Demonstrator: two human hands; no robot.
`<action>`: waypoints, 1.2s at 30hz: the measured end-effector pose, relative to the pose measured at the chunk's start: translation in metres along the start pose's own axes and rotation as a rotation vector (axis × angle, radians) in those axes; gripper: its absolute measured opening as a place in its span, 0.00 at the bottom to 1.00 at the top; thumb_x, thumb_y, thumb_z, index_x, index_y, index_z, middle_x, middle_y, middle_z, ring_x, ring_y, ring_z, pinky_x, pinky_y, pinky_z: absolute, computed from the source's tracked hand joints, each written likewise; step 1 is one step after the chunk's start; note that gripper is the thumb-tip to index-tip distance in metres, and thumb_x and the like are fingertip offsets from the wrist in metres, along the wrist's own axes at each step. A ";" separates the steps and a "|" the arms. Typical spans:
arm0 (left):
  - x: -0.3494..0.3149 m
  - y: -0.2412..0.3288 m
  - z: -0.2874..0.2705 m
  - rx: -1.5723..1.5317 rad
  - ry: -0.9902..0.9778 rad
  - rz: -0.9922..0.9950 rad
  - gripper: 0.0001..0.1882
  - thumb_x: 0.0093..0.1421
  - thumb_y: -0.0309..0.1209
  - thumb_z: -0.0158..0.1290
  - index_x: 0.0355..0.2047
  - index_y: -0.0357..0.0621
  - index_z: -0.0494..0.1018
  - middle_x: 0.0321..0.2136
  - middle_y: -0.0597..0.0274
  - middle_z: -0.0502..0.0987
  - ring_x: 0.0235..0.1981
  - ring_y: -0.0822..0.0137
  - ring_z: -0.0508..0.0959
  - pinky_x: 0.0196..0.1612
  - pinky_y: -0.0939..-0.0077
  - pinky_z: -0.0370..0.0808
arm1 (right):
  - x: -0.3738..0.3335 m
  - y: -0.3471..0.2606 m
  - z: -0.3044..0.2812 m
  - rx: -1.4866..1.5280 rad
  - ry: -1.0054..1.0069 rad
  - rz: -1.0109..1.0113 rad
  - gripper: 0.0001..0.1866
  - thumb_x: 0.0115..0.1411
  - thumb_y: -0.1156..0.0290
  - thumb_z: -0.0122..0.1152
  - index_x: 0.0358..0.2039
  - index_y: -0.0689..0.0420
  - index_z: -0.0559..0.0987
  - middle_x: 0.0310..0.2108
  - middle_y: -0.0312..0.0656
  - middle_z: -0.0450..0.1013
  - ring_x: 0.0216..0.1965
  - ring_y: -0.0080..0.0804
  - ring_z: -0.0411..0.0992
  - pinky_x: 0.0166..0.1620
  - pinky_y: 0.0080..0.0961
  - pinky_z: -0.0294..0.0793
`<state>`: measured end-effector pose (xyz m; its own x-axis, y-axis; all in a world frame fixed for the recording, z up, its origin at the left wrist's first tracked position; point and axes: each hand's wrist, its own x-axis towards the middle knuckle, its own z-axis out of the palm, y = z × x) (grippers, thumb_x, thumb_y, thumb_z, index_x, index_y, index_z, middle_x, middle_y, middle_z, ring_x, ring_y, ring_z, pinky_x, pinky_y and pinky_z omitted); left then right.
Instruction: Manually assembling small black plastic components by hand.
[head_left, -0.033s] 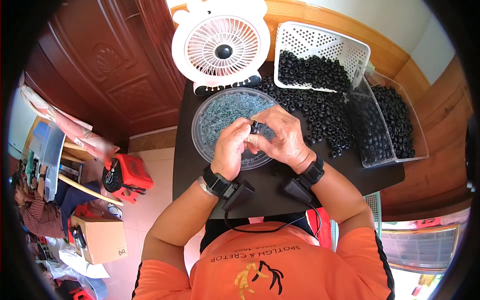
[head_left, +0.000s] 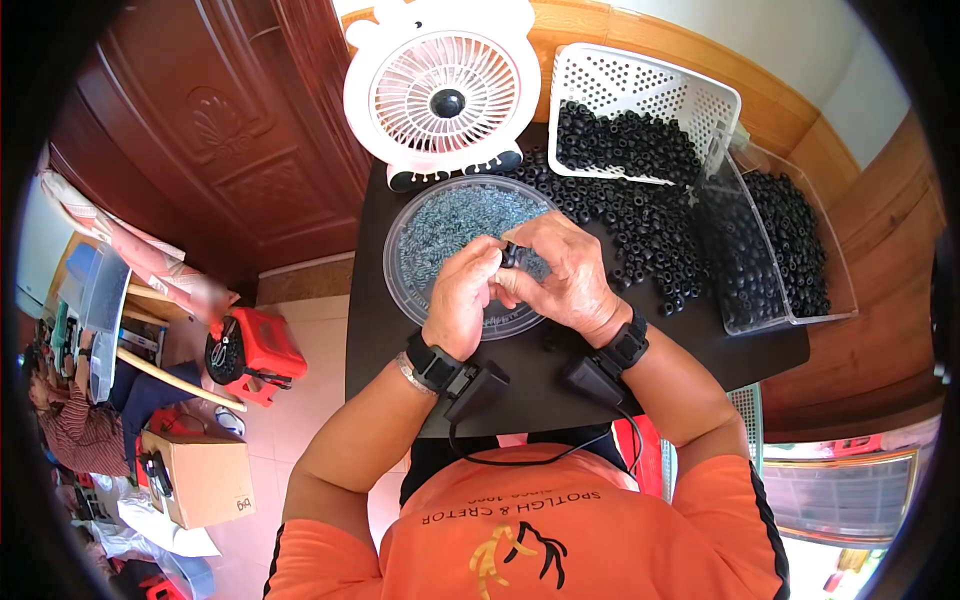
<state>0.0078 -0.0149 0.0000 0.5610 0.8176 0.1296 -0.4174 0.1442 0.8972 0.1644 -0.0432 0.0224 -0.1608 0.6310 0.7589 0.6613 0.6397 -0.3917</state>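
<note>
My left hand [head_left: 462, 300] and my right hand [head_left: 568, 272] meet over the near right part of a round clear plastic tray [head_left: 393, 275]. Between their fingertips is a small black part [head_left: 511, 256], pinched from both sides. Fingers cover much of it, so its full shape is hidden. Small translucent bluish pieces [head_left: 455, 220] fill the tray in a loose layer. To the right of my right hand spreads a pile of small black ring-like parts [head_left: 655, 240] with round holes. Whether a bluish piece is also between my fingers, I cannot make out.
A white fan [head_left: 447, 85] stands behind the tray. A white perforated basket [head_left: 700, 95] and a clear bin [head_left: 785, 320], both holding black parts, are at the right of the dark table [head_left: 390, 385]. Far left, another person [head_left: 85, 430] sits near a cardboard box [head_left: 215, 480].
</note>
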 end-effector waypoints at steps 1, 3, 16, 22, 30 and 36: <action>0.001 0.000 0.000 -0.021 -0.031 -0.014 0.16 0.64 0.38 0.41 0.36 0.36 0.68 0.26 0.59 0.75 0.26 0.70 0.73 0.32 0.77 0.68 | -0.001 0.001 0.001 -0.004 -0.005 -0.001 0.16 0.42 0.69 0.71 0.32 0.56 0.77 0.27 0.41 0.74 0.30 0.40 0.73 0.35 0.31 0.74; 0.002 0.000 0.000 -0.043 -0.065 -0.027 0.16 0.64 0.38 0.40 0.35 0.36 0.68 0.26 0.59 0.75 0.26 0.70 0.73 0.32 0.76 0.68 | -0.001 0.000 0.001 -0.011 -0.009 -0.003 0.16 0.42 0.69 0.70 0.32 0.56 0.77 0.27 0.41 0.74 0.30 0.40 0.73 0.35 0.31 0.74; 0.004 -0.001 -0.002 -0.123 -0.035 -0.095 0.16 0.64 0.37 0.40 0.37 0.37 0.70 0.28 0.61 0.73 0.27 0.70 0.72 0.33 0.77 0.68 | -0.003 0.004 0.000 -0.064 -0.018 0.035 0.15 0.44 0.65 0.69 0.31 0.57 0.77 0.25 0.41 0.73 0.28 0.40 0.73 0.32 0.32 0.73; 0.004 -0.002 -0.007 -0.090 -0.040 -0.082 0.15 0.64 0.37 0.41 0.36 0.37 0.69 0.28 0.61 0.73 0.28 0.70 0.73 0.33 0.77 0.68 | -0.001 0.001 -0.001 -0.105 -0.018 0.019 0.16 0.44 0.62 0.70 0.31 0.57 0.77 0.24 0.41 0.73 0.28 0.39 0.72 0.31 0.32 0.73; 0.011 -0.008 -0.019 -0.289 -0.147 -0.170 0.16 0.65 0.37 0.40 0.40 0.36 0.70 0.31 0.61 0.73 0.30 0.70 0.73 0.33 0.76 0.69 | 0.002 -0.007 0.000 -0.126 -0.039 0.007 0.16 0.45 0.61 0.68 0.30 0.56 0.77 0.22 0.38 0.72 0.27 0.37 0.72 0.31 0.32 0.73; 0.008 0.001 -0.010 -0.361 -0.130 -0.271 0.15 0.65 0.36 0.39 0.40 0.37 0.70 0.31 0.61 0.74 0.29 0.70 0.73 0.33 0.77 0.71 | 0.001 -0.005 -0.002 -0.159 -0.052 -0.001 0.14 0.46 0.62 0.67 0.31 0.55 0.77 0.21 0.37 0.71 0.27 0.36 0.72 0.30 0.31 0.72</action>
<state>0.0053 -0.0028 -0.0023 0.7596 0.6502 -0.0164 -0.4526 0.5467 0.7045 0.1623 -0.0462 0.0260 -0.1970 0.6548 0.7297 0.7678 0.5659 -0.3005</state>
